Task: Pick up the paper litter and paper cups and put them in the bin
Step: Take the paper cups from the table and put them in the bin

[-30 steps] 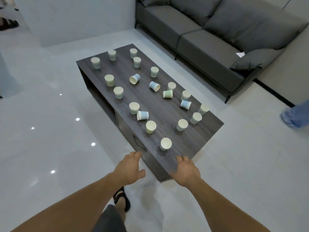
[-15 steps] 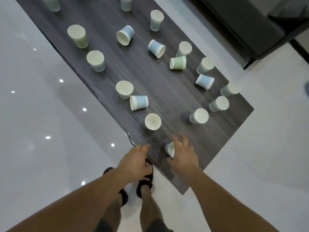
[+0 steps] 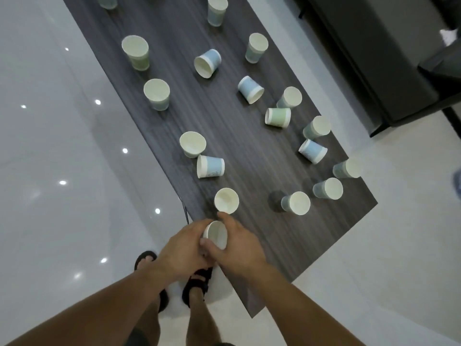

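Cup (image 3: 215,233) now raised, clasped by left hand (image 3: 182,248), right hand (image 3: 240,249)

A dark wood-grain table (image 3: 249,146) stands on glossy pale floor tiles (image 3: 50,151); light spots reflect there. A dark sofa (image 3: 374,58) sits beyond.

Eighteen paper cups (image 3: 157,93) are visible. Twelve stand on the desk (image 3: 249,151), five lie sideways, and one is held.
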A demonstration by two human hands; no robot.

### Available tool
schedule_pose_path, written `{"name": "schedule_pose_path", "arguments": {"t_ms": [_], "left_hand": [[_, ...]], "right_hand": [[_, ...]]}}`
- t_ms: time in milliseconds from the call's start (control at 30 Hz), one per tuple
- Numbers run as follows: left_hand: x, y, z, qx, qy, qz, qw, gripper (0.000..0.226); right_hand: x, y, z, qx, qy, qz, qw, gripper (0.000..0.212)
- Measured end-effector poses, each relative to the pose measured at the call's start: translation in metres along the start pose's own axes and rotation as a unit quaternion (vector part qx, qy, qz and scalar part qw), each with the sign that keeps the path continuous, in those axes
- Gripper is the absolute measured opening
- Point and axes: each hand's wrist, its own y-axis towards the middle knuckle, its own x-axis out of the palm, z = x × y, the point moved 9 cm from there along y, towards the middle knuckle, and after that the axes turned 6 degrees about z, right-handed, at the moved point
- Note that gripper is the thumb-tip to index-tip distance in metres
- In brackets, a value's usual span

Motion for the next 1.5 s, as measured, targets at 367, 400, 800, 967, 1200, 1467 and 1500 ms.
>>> {"name": "schedule_pose_path", "arguments": {"t_ms": [367, 400, 800, 967, 1200, 1467, 1500], "left_hand": [[-0.038, -0.05, -0.097, -0.13, -0.092, 0.126, 0.979, 0.067], [-0.039, -0.058, -0.102, -0.134, -0.096, 0.138, 0.977, 0.066], [-0.09, -0.184, -0.105, -0.249, -0.093, 0.299, 0.916, 0.079], [-0.112, -0.269, -0.086, -0.278, -0.134, 0.383, 0.871, 0.092], [-0.112, -0.422, -0.081, -0.326, -0.17, 0.49, 0.791, 0.087], [0.01, -0.643, -0.082, -0.42, -0.159, 0.559, 0.697, 0.081], [0.025, -0.665, -0.08, -0.428, -0.161, 0.565, 0.687, 0.081]], "right_hand": [[0.007, 0.089, 0.01, -0.019, -0.213, 0.004, 0.977, 0.086], [0.012, 0.09, 0.011, -0.021, -0.228, -0.008, 0.973, 0.082], [0.04, 0.006, -0.124, -0.209, -0.275, -0.1, 0.933, 0.069], [0.048, -0.051, -0.198, -0.318, -0.315, -0.127, 0.885, 0.074], [0.086, -0.179, -0.285, -0.459, -0.345, -0.132, 0.808, 0.07], [0.176, -0.404, -0.3, -0.609, -0.405, -0.17, 0.661, 0.071], [0.183, -0.425, -0.298, -0.621, -0.41, -0.173, 0.646, 0.07]]}}
